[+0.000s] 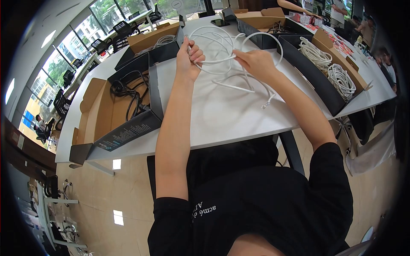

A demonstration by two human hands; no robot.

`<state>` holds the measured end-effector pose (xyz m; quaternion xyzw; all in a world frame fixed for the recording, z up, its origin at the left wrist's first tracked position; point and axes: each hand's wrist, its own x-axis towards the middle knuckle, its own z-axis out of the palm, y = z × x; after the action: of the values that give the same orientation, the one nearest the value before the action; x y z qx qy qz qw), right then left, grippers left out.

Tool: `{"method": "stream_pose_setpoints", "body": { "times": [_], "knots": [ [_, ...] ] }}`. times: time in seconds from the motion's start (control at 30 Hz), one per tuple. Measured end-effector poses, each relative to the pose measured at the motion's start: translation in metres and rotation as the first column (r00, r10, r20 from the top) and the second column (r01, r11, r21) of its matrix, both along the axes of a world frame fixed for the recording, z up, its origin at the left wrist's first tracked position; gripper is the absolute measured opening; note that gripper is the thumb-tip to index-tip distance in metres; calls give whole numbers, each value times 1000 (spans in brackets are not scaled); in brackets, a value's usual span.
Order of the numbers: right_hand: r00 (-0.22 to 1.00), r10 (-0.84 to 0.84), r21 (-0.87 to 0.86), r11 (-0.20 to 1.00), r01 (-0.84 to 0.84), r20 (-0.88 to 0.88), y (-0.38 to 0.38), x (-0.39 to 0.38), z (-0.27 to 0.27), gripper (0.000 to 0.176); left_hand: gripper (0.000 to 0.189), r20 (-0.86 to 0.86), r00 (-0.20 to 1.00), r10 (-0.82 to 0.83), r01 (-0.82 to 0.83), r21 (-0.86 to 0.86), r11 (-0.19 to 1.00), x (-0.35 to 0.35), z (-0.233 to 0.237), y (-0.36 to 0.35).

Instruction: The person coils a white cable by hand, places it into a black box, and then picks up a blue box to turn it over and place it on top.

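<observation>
The table [218, 121] has moving room from its middle to its near edge, between the open box [128, 132] at its left and the long box [309, 81] at its right. Over its middle, the white cable [218, 61] seems partly wound: the left hand [191, 59] grips loops, the right hand [256, 62] pinches a strand. Next needs one neat loop.

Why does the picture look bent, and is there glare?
Head view: apparently a wide lens, bowing the white table and leaving black corners; head view: ceiling lights glare, and the glossy floor shows bright patches; head view: soft shadows beneath the white cable.
</observation>
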<state>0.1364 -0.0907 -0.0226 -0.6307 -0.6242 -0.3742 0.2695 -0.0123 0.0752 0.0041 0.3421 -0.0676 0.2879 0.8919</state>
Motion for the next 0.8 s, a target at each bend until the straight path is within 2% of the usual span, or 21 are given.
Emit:
{"method": "stream_pose_setpoints", "body": {
  "times": [0.03,0.13,0.17,0.27,0.3,0.4,0.43,0.53,0.57,0.67,0.73,0.8],
  "knots": [
    [1000,-31,-26,999,31,-3,-4,2,3,18,27,28,1000,7,-6,-28,1000,-2,0,4],
    [998,22,61,998,-26,62,-2,22,-1,14,25,156,988,-9,34,-164,986,-10,-3,26],
    [999,22,34,999,-21,-31,-9,19,6,21,24,206,978,-17,62,-215,975,-15,-5,34],
    [981,72,108,993,-53,-181,-18,5,20,29,25,277,961,-26,95,-240,966,-24,-9,48],
    [970,78,43,997,-70,-231,-18,0,21,39,27,275,960,-58,123,-225,967,-23,-11,49],
    [956,277,52,961,-273,-99,-3,-14,10,43,31,154,987,-45,71,-168,983,-9,-4,24],
    [936,333,5,942,-334,-111,-1,-23,10,38,37,98,993,-58,70,-129,989,-2,-3,17],
    [873,351,-190,883,-429,-339,3,-36,3,27,40,-136,978,156,-130,180,975,6,0,-14],
    [851,362,-137,888,-439,-380,3,-35,2,23,47,-191,948,254,-182,330,926,9,-3,-17],
    [777,406,28,893,-449,-482,4,-24,9,16,51,-278,913,297,-182,374,909,9,-7,-14],
    [675,443,291,896,-334,-590,-2,-17,22,16,50,-312,886,342,-202,406,891,8,-6,-13],
    [598,451,434,882,-184,-662,-5,8,24,20,48,-306,871,385,-234,432,871,6,-4,-12]
  ]
}}
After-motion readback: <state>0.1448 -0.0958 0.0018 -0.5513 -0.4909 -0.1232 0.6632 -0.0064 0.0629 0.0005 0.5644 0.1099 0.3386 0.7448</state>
